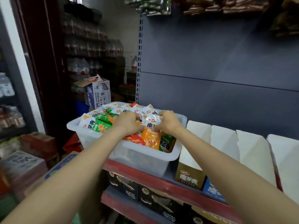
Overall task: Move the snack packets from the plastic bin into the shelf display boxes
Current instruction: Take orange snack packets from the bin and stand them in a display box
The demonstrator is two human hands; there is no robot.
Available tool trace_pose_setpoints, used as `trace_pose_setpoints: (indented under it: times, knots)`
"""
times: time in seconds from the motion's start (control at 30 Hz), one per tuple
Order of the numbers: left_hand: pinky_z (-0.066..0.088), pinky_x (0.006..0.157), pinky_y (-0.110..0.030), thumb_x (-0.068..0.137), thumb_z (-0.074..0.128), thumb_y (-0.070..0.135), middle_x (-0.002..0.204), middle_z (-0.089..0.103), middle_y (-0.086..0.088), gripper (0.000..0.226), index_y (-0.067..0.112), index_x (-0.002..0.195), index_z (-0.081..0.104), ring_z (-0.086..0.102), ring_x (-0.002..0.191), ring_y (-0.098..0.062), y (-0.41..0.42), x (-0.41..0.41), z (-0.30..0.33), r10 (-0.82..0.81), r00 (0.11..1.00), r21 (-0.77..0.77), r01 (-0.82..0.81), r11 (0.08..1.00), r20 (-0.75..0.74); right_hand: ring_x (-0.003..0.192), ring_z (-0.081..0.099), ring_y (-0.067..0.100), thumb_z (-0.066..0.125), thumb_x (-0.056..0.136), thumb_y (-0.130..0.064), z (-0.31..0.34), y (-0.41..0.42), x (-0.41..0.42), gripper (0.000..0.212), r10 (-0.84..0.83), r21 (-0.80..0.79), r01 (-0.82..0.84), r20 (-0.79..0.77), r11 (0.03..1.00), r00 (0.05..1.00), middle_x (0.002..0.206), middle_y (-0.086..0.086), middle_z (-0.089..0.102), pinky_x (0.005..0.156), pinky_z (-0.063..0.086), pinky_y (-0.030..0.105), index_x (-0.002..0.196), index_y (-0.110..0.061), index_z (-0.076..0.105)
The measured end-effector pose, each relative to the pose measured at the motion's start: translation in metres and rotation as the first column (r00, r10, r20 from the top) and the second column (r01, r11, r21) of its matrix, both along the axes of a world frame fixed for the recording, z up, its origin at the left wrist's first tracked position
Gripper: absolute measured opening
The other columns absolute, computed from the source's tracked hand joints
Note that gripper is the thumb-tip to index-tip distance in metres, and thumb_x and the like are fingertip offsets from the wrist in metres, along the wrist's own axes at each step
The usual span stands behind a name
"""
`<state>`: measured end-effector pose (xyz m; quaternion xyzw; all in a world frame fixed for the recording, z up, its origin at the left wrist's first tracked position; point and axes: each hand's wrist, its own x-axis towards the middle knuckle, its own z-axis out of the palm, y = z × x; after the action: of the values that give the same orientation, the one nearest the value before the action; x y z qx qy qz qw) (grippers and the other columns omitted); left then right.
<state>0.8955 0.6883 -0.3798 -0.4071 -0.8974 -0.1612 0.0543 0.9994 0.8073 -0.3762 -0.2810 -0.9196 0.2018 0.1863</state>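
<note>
Open space lies above the plastic bin and the display boxes. The shelf back panel closes the rear; the upper shelf caps the space.

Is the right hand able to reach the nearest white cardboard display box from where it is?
Probably yes: the white cardboard display box stands open-topped beside the translucent plastic bin, nothing between it and the right hand.
</note>
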Motion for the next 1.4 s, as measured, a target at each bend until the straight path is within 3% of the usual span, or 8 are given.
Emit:
trace_pose_setpoints:
  times: [0.2,0.27,0.37,0.8,0.97,1.13,1.27,1.4]
  knots:
    - [0.045,0.093,-0.034,0.087,0.062,0.035,0.117,0.065,-0.001,0.036,0.021,0.12,0.061,0.058,0.111,-0.021,-0.002,0.02,0.009,-0.176,0.983,0.357,0.147,0.923,0.051,0.084,0.063,0.023,0.077,0.074,-0.008,0.014,0.006,0.021,0.022,-0.074,-0.341,-0.108,-0.481,0.934,0.874,0.086,0.0,0.065,0.075,0.052,0.035,0.088,-0.015,0.061]
    - [0.046,0.08,-0.028,0.086,0.067,0.027,0.105,0.065,-0.001,0.039,0.019,0.122,0.057,0.062,0.097,-0.018,-0.002,0.032,0.015,-0.303,0.937,0.46,0.195,0.866,0.172,0.089,0.066,0.028,0.075,0.077,-0.008,0.02,0.007,0.031,0.018,-0.129,-0.415,-0.155,-0.579,0.896,0.805,0.086,0.003,0.067,0.083,0.053,0.046,0.082,-0.017,0.06]
    - [0.044,0.067,-0.026,0.082,0.071,0.019,0.085,0.059,0.007,0.042,0.022,0.12,0.054,0.058,0.073,-0.01,0.001,0.051,0.027,-0.389,0.896,0.55,0.218,0.806,0.216,0.096,0.066,0.027,0.071,0.081,-0.005,0.03,0.007,0.054,0.02,-0.182,-0.467,-0.224,-0.676,0.856,0.714,0.097,0.008,0.068,0.081,0.056,0.041,0.097,-0.01,0.059]
    - [0.056,0.078,-0.041,0.079,0.074,0.017,0.086,0.066,0.002,0.049,0.029,0.122,0.054,0.066,0.086,-0.018,0.067,0.183,0.04,-0.625,0.712,0.693,0.275,0.666,0.319,0.097,0.061,0.017,0.063,0.086,0.0,0.037,0.032,0.203,0.067,-0.244,-0.448,-0.131,-0.682,0.884,0.689,0.111,0.0,0.059,0.063,0.055,0.027,0.138,-0.029,0.033]
    - [0.057,0.067,-0.026,0.085,0.067,0.009,0.097,0.065,-0.003,0.052,0.021,0.132,0.048,0.066,0.089,-0.019,0.098,0.248,0.031,-0.729,0.549,0.673,0.358,0.647,0.408,0.091,0.064,0.021,0.06,0.085,0.007,0.028,0.055,0.287,0.064,-0.334,-0.423,0.012,-0.697,0.906,0.635,0.104,0.007,0.063,0.07,0.056,0.038,0.132,-0.032,0.039]
    - [0.057,0.081,-0.034,0.085,0.058,0.004,0.098,0.065,-0.006,0.044,0.012,0.127,0.051,0.067,0.088,-0.022,0.131,0.305,0.022,-0.703,0.535,0.603,0.388,0.697,0.468,0.08,0.062,0.009,0.056,0.086,0.007,0.025,0.078,0.357,0.062,-0.435,-0.414,0.178,-0.688,0.893,0.581,0.103,0.002,0.061,0.06,0.053,0.025,0.132,-0.031,0.038]
    - [0.054,0.088,-0.04,0.086,0.053,0.005,0.107,0.064,-0.012,0.044,0.007,0.13,0.048,0.066,0.091,-0.025,0.156,0.339,0.01,-0.65,0.58,0.509,0.414,0.755,0.491,0.091,0.06,0.014,0.055,0.086,0.005,0.015,0.094,0.386,0.061,-0.464,-0.323,0.337,-0.68,0.884,0.568,0.112,-0.005,0.053,0.076,0.057,0.038,0.131,-0.033,0.037]
    - [0.055,0.085,-0.041,0.087,0.055,0.005,0.121,0.059,-0.014,0.048,0.006,0.134,0.045,0.065,0.093,-0.027,0.17,0.355,0.001,-0.588,0.643,0.496,0.348,0.795,0.491,0.094,0.059,0.017,0.058,0.087,0.001,0.0,0.105,0.396,0.059,-0.458,-0.268,0.38,-0.644,0.885,0.612,0.11,-0.007,0.05,0.07,0.057,0.032,0.132,-0.029,0.035]
